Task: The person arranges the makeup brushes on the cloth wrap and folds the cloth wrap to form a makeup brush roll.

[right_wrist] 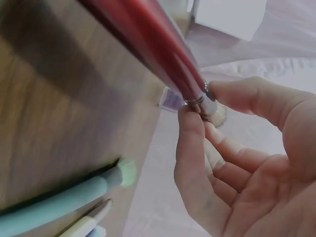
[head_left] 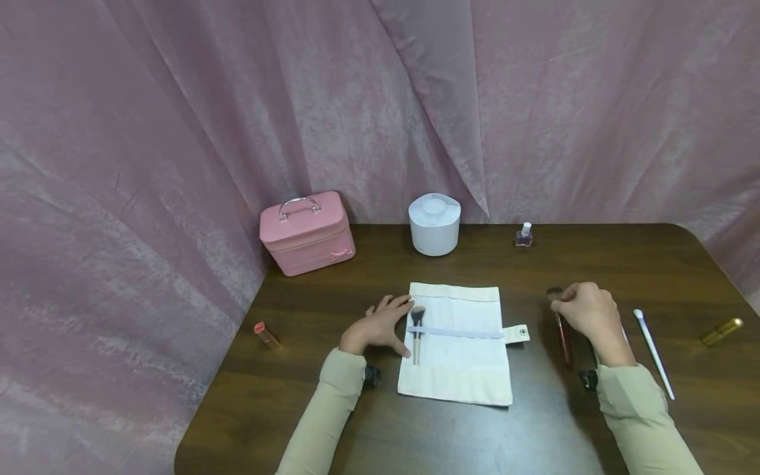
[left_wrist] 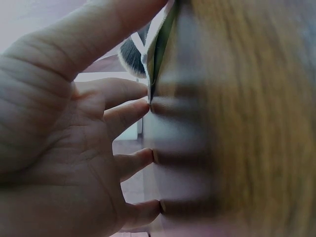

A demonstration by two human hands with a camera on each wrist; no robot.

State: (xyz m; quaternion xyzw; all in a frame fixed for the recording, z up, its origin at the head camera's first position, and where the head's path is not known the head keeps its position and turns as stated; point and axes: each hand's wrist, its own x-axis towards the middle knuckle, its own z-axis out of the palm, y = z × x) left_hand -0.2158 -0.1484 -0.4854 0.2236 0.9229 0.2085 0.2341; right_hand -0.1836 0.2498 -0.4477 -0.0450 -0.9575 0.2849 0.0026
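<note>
A white fabric brush roll (head_left: pixel 454 382) lies spread on the table with a makeup brush (head_left: pixel 417 336) tucked under its elastic band at the left. My left hand (head_left: pixel 380 327) rests at the roll's left edge, fingers extended. In the left wrist view its fingertips (left_wrist: pixel 143 157) touch down along that edge. To the right of the roll, my right hand (head_left: pixel 590 313) pinches a red-handled makeup brush (head_left: pixel 563 340) between thumb and fingers, near the metal collar (right_wrist: pixel 196 100). Its bristles point away from me.
A green-handled brush (right_wrist: pixel 59 200) lies beside the right hand, and a white brush (head_left: pixel 654 356) farther right. A gold tube (head_left: pixel 722 332) is near the right edge, a lipstick (head_left: pixel 267 335) at left. Behind stand a pink case (head_left: pixel 309 234), a white container (head_left: pixel 435 227) and nail polish (head_left: pixel 524 237).
</note>
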